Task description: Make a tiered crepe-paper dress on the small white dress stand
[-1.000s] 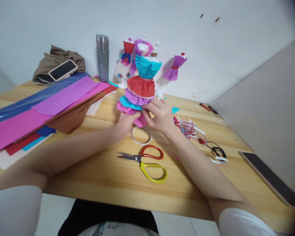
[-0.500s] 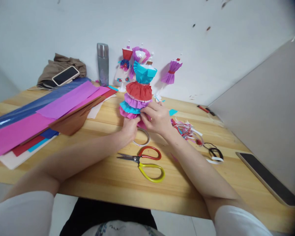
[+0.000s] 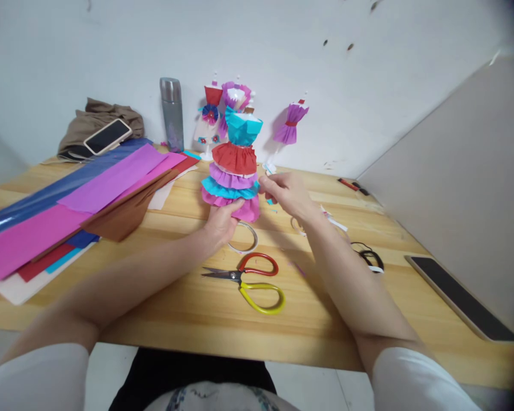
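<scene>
Left hand (image 3: pixel 221 224) grips the upright dress (image 3: pixel 235 158) at its pink hem (image 3: pixel 248 212), behind the scissors (image 3: pixel 233 275). Half a second ago my feed showed the right hand (image 3: pixel 288 193) on the lower ruffles (image 3: pixel 227 189); now it's at their right edge, fingers curled close. I can't tell if they pinch anything.

Table (image 3: pixel 175 308) left: sheets (image 3: pixel 111 177) | ring (image 3: pixel 256 240) before dress (image 3: pixel 235 158) | scissors (image 3: pixel 235 275) before ring

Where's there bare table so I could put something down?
There's bare wood between the scissors and the table's front edge, and more between the right arm and the dark slab. It's crowded on the left, under the paper, and by the wall, around the bottle and dresses. The left hand holds another dress just behind the tape.
</scene>
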Tool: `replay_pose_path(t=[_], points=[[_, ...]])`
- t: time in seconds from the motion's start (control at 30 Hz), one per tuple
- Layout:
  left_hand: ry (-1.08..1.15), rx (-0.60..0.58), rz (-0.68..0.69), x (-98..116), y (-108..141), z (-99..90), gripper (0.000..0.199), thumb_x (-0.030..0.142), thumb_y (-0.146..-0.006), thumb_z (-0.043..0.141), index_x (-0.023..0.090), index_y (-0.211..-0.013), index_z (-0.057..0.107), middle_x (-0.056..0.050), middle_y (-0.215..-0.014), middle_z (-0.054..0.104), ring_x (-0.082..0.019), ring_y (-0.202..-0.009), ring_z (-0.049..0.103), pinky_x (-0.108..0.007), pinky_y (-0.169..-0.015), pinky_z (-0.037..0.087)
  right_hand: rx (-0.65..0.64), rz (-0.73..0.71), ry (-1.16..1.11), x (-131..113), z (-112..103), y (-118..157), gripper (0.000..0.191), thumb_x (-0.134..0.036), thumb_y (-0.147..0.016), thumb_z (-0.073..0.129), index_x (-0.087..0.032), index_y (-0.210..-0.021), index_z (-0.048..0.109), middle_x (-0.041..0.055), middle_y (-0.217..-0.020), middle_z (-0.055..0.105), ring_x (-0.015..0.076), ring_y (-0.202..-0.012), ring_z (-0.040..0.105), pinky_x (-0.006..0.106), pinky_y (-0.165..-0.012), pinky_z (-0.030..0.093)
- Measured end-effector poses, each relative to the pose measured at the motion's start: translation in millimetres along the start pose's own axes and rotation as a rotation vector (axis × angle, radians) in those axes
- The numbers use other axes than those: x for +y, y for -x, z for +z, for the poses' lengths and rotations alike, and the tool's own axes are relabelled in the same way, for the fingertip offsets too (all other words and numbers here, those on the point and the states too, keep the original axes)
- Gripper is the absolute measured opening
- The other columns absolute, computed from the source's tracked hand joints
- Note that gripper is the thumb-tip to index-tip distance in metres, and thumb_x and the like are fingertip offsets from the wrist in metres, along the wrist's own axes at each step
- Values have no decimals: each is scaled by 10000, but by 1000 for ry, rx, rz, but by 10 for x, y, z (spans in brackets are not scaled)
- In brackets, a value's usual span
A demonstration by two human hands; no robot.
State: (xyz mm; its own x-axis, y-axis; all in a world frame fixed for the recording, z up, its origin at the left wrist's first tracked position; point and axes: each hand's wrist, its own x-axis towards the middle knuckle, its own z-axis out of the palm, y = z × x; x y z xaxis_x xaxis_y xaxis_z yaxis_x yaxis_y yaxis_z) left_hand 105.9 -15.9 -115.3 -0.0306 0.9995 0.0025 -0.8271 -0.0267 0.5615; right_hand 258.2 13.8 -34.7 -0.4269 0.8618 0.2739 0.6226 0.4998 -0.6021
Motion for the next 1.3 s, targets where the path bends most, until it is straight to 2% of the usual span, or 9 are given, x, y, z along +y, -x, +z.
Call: replay_pose_path(t=[0.07,0.17,0.27,0.37,0.5,0.73,0.97,1.17,1.3], points=[[-27,-17,-17,-1,-12,-27,464,48,-681,786,197,-1103,665,-51,-1111,760,-241,-1181,669,-417,-1070,481,-262,180,-160,-5,-69,1,506,-644,-845,616,-159,-701,646,54,-662,654,159,-601,596,286,-594,441],[-74,-24,-21,3,-18,-54,423,91,-689,803,187,-1080,674,-60,-1067,769,-249,-1135,689,-417,-1018,512,-438,276,-336,-1,-27,-3,473,-585,-645,838,-151,-720,667,44,-686,688,142,-620,626,246,-583,470],[-78,-22,-11,12,-1,-61,415,108,-670,821,186,-1051,675,-51,-1012,773,-244,-1037,713,-410,-929,547,-367,308,-453,48,110,-38,430,-436,-536,931,-150,-658,634,7,-591,647,107,-556,597,208,-532,456],[-116,-15,-6,15,41,-58,311,131,-674,832,163,-946,685,-50,-965,775,-211,-901,724,-347,-820,547,-296,351,-585,127,210,-82,371,-314,-526,935,-149,-631,619,6,-554,651,99,-519,607,187,-501,466],[-170,63,-77,14,131,-46,163,135,-725,813,130,-837,694,-39,-850,764,-154,-753,706,-276,-705,509,-343,359,-749,220,245,-106,298,-220,-532,900,-143,-665,645,-3,-553,663,83,-482,605,171,-485,497],[-214,113,-204,176,316,-57,189,100,-742,813,144,-771,631,-8,-749,716,-127,-719,684,-296,-814,538,-398,321,-821,316,253,-107,265,-194,-515,881,-136,-661,668,-19,-572,660,61,-478,575,155,-474,489],[-197,78,-171,421,405,-186,216,196,-755,814,156,-890,650,-30,-885,721,-152,-814,669,-326,-846,539,-390,311,-843,370,263,-118,273,-214,-552,899,-148,-689,673,-20,-582,663,73,-493,572,177,-491,473],[-257,141,-145,403,391,-254,83,112,-783,743,123,-804,664,-46,-805,711,-139,-769,667,-314,-845,526,-358,342,-903,412,299,-141,299,-252,-545,931,-137,-651,676,-5,-584,671,87,-499,597,187,-494,495],[-265,203,-178,368,382,-258,100,82,-816,685,121,-737,637,-44,-708,687,-136,-697,657,-306,-790,533,-326,371,-989,430,318,-147,249,-213,-580,904,-145,-654,676,6,-594,685,109,-520,617,221,-529,529]])
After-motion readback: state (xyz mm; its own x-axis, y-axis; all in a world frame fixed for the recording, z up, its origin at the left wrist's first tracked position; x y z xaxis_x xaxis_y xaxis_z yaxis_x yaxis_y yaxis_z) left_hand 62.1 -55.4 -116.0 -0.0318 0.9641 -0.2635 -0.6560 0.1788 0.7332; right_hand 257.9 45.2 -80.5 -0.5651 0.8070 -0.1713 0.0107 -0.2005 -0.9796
